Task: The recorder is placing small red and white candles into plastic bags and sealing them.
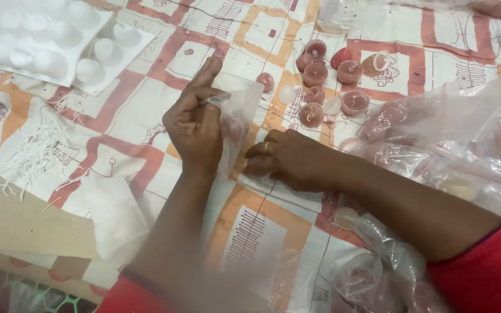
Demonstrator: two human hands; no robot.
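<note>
Patterned cloth is covering the worktop (146,145). At centre, the left hand (195,124) is pinching a small clear bag (240,113) open by its thin, limp, slippery edge; the right hand (288,159), fingers curled, is pressing a small pink candle (256,167) at the bag's mouth. At 1 o'clock, more light, easily dented candles (331,81) are sitting. Bag contents are blurring.

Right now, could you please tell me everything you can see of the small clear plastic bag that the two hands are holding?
The small clear plastic bag is thin, see-through film, wrinkled and glossy. The left hand pinches its upper edge and holds it up off the patterned cloth. The right hand meets its lower part, fingertips at or in it; something pinkish seems to show through there, too blurred to name. It hangs between the hands, left of the pink candles.
</note>
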